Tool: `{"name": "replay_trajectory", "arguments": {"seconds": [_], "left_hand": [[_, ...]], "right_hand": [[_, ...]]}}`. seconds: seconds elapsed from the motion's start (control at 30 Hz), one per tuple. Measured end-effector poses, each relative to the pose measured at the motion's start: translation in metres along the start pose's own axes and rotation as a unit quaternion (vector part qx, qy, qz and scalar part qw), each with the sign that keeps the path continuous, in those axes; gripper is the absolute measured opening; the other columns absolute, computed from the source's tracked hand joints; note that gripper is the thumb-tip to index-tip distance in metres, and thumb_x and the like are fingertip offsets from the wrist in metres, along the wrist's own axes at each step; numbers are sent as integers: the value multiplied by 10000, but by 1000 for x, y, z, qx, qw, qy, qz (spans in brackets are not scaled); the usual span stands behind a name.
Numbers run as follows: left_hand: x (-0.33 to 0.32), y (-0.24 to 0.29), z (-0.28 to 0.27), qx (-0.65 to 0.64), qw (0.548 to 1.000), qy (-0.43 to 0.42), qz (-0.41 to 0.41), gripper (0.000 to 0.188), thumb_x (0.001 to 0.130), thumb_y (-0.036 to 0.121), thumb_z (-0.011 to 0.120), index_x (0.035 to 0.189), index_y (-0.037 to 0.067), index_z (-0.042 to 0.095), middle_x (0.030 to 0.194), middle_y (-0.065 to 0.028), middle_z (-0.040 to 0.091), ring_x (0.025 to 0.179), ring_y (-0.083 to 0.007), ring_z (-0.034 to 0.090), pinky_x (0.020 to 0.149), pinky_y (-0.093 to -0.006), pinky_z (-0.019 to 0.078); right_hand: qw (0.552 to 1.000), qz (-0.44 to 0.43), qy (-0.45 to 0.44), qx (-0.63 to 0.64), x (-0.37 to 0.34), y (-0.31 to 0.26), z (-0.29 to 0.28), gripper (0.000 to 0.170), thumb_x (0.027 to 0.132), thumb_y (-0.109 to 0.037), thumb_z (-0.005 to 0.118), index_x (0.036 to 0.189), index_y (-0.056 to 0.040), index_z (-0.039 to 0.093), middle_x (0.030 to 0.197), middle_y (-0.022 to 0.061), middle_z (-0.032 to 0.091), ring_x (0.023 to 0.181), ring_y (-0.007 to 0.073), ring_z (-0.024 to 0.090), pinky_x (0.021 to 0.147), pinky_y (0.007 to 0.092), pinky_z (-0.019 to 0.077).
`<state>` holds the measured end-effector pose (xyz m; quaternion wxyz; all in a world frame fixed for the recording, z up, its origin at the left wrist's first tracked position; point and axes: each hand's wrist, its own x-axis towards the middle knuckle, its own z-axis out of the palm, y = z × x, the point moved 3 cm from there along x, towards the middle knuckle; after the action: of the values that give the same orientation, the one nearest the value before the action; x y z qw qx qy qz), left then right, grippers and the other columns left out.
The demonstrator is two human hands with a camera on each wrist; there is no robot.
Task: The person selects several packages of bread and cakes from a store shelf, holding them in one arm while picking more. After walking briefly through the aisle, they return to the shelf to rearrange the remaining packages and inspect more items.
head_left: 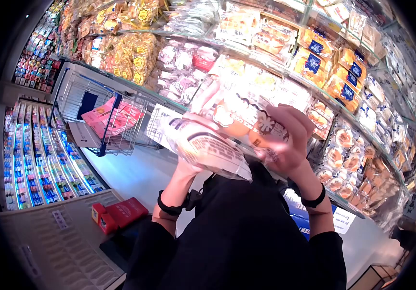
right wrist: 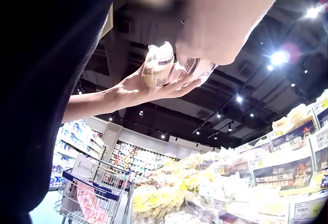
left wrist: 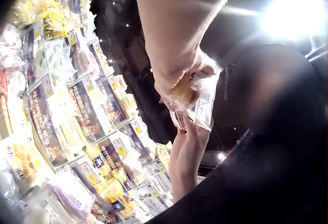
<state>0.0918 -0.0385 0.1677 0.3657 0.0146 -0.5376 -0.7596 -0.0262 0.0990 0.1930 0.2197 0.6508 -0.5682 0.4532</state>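
In the head view, my left hand (head_left: pixel 187 163) holds a clear-wrapped package (head_left: pixel 208 147) with printed text, its fingers around the far side. My right hand (head_left: pixel 292 137) grips a second wrapped package (head_left: pixel 237 118) with brown contents and a white pattern, right beside the first. In the left wrist view, crinkled wrapping (left wrist: pixel 206 93) shows between my left hand (left wrist: pixel 177 72) and my right hand (left wrist: pixel 192 139). The right wrist view has a package (right wrist: pixel 158 66) resting on my left hand (right wrist: pixel 134 86), with my right hand (right wrist: pixel 207 42) over the neighbouring one.
Shelves of packaged bread (head_left: pixel 314 63) rise in front and to the right. A wire shopping cart (head_left: pixel 63 92) with pink packages (head_left: pixel 109 118) stands at the left. Nearer, a red box (head_left: pixel 126 215) lies on a counter (head_left: pixel 77 241). Bottled goods (head_left: pixel 48 154) line the far left.
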Motion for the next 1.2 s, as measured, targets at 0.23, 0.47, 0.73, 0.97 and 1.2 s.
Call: {"name": "replay_trajectory", "arguments": {"seconds": [0.23,0.47,0.73,0.97,1.2], "left_hand": [[5,4,9,23,996,70,-51,766,528,614,727,971,72,414,1133,-98,432,816,-115,548,681,-290,524],[2,2,2,-69,991,64,-97,711,546,436,799,995,-11,475,1394,-182,195,1019,-218,526,805,-344,511],[10,2,2,7,999,30,-27,700,567,654,668,892,81,429,1363,-182,242,1193,-320,368,978,-481,350],[8,6,6,105,989,105,-15,514,701,509,646,777,104,338,1354,-153,285,1187,-354,380,942,-517,396],[9,19,8,-11,999,31,8,599,596,500,739,876,61,442,1328,-201,253,1185,-358,386,953,-507,380]], "right_hand": [[993,88,47,54,3,11,9,559,718,-232,697,1150,-36,402,1236,232,382,1164,350,392,935,425,361],[984,103,74,122,-2,15,17,704,645,-323,748,1193,-62,391,1298,199,349,1174,349,360,948,436,312],[987,71,89,110,2,-3,6,586,671,-283,726,1122,-56,430,1248,244,393,1152,392,392,938,449,327],[984,7,165,67,-4,-11,13,442,683,-240,687,1016,-60,460,1080,202,521,1049,382,479,867,437,405],[982,90,97,136,6,1,9,607,584,-134,756,1115,-79,465,1149,173,458,1048,350,467,856,444,394]]}}
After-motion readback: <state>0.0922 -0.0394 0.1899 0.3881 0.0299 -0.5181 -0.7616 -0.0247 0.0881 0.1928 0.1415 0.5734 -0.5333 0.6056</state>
